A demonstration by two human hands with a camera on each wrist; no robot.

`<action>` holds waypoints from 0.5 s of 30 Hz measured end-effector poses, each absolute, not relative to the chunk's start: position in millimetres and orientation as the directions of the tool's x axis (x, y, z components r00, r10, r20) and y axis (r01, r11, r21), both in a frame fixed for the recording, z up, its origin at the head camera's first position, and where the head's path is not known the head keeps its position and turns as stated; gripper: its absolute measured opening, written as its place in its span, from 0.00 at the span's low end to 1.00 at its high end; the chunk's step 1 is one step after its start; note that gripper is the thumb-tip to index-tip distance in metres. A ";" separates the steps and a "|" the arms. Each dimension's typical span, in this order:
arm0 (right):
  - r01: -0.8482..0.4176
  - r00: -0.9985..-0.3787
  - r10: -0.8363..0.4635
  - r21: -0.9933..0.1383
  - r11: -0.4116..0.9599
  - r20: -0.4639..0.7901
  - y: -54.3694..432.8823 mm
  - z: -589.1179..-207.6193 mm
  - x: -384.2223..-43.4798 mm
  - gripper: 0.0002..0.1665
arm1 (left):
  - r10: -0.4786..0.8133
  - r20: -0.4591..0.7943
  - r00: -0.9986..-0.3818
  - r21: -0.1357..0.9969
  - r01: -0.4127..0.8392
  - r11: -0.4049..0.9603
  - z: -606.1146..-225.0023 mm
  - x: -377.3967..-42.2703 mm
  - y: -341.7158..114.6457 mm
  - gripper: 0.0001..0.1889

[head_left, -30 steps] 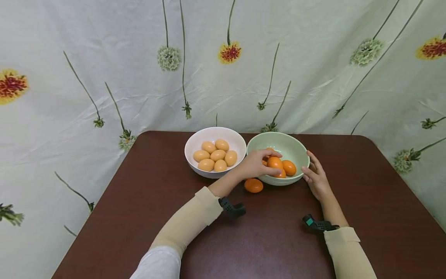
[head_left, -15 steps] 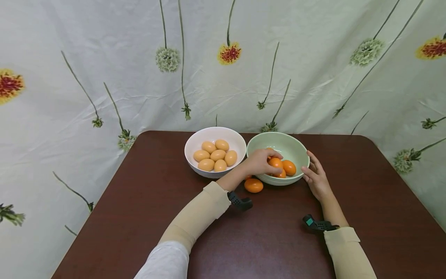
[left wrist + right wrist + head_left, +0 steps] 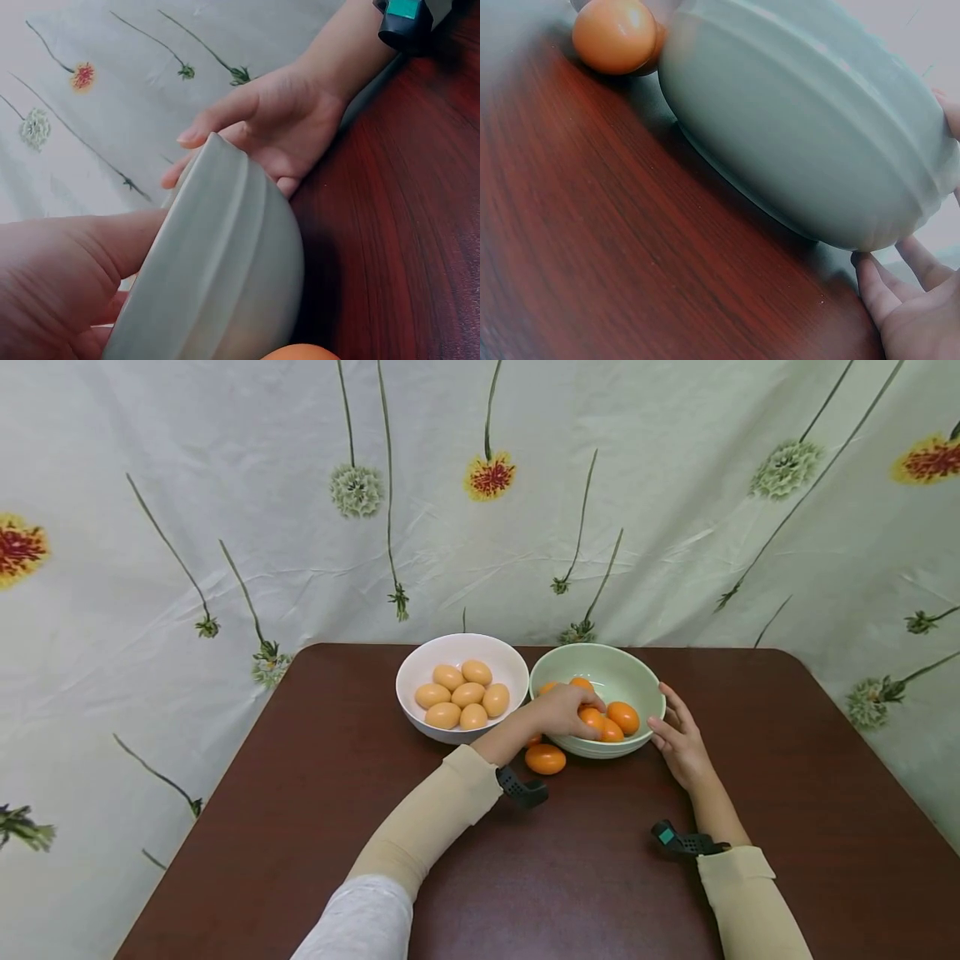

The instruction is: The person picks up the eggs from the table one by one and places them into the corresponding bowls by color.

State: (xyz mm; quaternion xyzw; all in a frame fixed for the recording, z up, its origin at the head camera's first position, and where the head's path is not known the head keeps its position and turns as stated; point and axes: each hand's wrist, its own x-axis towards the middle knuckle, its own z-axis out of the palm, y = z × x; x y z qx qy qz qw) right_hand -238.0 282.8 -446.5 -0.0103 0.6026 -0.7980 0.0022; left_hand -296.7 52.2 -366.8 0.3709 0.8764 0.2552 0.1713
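Observation:
My left hand (image 3: 562,710) reaches over the near rim of a pale green bowl (image 3: 633,681), thumb and fingers curled round an orange egg (image 3: 591,720) inside it. Several other orange eggs lie in this bowl, some partly hidden by the hand. With straight, spread fingers, my right hand (image 3: 681,745) rests against the bowl's right side; in the left wrist view its thumb (image 3: 217,124) is at the rim. On the table in front of the bowl lies another orange egg (image 3: 545,759), with one more mostly hidden behind the left wrist.
A white bowl (image 3: 410,689) with several light tan eggs (image 3: 468,694) stands close to the green bowl's left. Both stand near the back edge of the dark brown table (image 3: 337,743). Behind hangs a flower-print cloth (image 3: 420,527).
My left hand has shifted slightly right and lowered the orange egg among the others in the green bowl. A second egg on the table has come into view. My right hand stays in place.

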 end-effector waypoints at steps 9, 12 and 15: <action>-0.008 -1.000 -0.016 -0.959 -0.285 0.013 281.6 -445.6 -236.6 0.38 | 0.741 -0.231 -0.630 0.490 0.583 0.649 -366.0 -304.2 59.2 0.20; -0.009 -1.000 -0.019 -0.960 -0.281 0.015 281.6 -445.0 -236.2 0.38 | 0.723 -0.275 -0.634 0.466 0.570 0.677 -365.2 -305.1 62.1 0.19; -0.010 -1.000 -0.020 -0.961 -0.278 0.016 281.3 -444.5 -236.0 0.38 | 0.696 -0.306 -0.649 0.441 0.551 0.708 -363.9 -304.6 64.2 0.17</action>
